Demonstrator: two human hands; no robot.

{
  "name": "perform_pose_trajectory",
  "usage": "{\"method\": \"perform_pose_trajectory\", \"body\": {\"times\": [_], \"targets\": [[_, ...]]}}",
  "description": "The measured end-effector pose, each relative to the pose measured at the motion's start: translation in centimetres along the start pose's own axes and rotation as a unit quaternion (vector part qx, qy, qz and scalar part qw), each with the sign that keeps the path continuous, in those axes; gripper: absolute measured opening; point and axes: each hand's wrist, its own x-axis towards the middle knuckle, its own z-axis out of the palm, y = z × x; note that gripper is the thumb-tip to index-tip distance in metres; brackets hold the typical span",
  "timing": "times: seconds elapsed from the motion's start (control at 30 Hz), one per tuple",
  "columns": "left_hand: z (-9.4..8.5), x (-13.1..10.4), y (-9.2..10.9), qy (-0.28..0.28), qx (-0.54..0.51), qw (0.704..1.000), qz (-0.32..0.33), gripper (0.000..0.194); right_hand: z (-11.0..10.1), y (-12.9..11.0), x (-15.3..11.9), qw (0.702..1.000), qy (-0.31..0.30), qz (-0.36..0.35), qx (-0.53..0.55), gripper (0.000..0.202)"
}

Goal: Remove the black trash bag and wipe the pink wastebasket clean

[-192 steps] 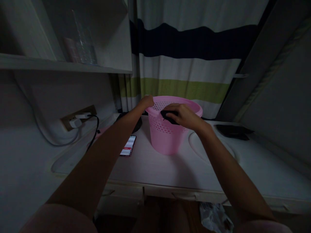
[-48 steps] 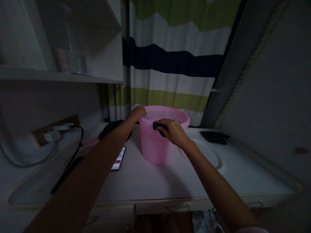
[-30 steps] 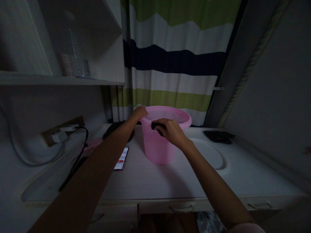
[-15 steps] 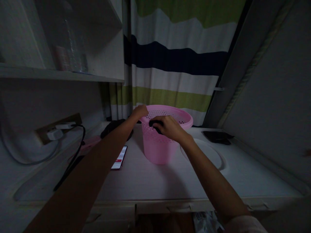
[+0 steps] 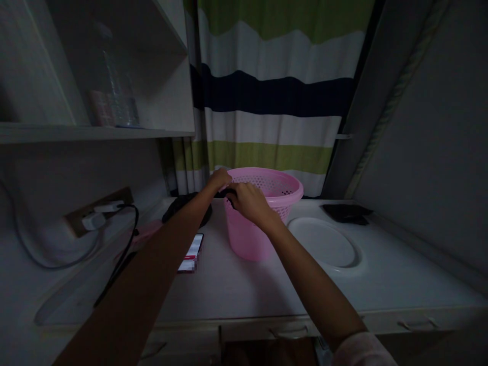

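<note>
A pink plastic basket (image 5: 249, 239) with a perforated upper band stands upright on the white desk. My left hand (image 5: 220, 179) is closed on the left side of its rim. My right hand (image 5: 249, 202) is closed on a small black thing (image 5: 229, 195), seemingly soft like a cloth, pressed against the outside of the basket just below the rim near my left hand. My right fingers cover most of the black thing, so its exact kind is unclear.
A lit phone (image 5: 191, 254) lies left of the basket, with a black bundle (image 5: 183, 206) behind it. On the right are a round white lid-like disc (image 5: 324, 243) and a flat black pouch (image 5: 346, 213). Chargers fill a wall socket (image 5: 95, 216) below a shelf (image 5: 152, 133).
My right hand has moved left along the basket's outside with the black thing, now close to my left hand. My left hand stays on the rim. The view has shifted slightly.
</note>
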Motion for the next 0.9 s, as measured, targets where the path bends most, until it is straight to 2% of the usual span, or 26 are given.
{"method": "perform_pose_trajectory", "body": {"times": [0.17, 0.33, 0.43, 0.53, 0.67, 0.8, 0.9], "targets": [[-0.3, -0.6, 0.0, 0.020, -0.040, 0.999, -0.026, 0.041, -1.4, 1.8, -3.2, 0.996, 0.019, -0.027, 0.077, 0.026], [-0.1, -0.3, 0.0, 0.014, -0.057, 0.997, -0.039, 0.039, -2.7, 5.7, -5.0, 0.981, 0.037, -0.073, 0.177, 0.024], [0.2, 0.4, -0.1, 0.015, -0.046, 0.998, -0.041, 0.039, -2.8, 7.7, -5.6, 0.972, 0.061, -0.102, 0.203, 0.024], [0.4, 0.8, -0.2, 0.021, -0.037, 0.999, -0.029, 0.039, -2.2, 8.7, -5.9, 0.971, 0.099, -0.114, 0.184, 0.025], [0.6, 1.0, -0.2, 0.017, -0.036, 0.998, -0.040, 0.041, -1.1, 7.6, -5.7, 0.983, 0.130, -0.069, 0.114, 0.025], [0.6, 1.0, -0.1, 0.011, -0.020, 0.999, -0.037, 0.044, -0.5, 4.7, -4.9, 0.991, 0.134, 0.029, 0.010, 0.026], [0.6, 0.9, 0.1, 0.005, -0.008, 0.999, -0.038, 0.045, 0.0, 2.3, -3.9, 0.988, 0.127, 0.066, -0.055, 0.028]]}}
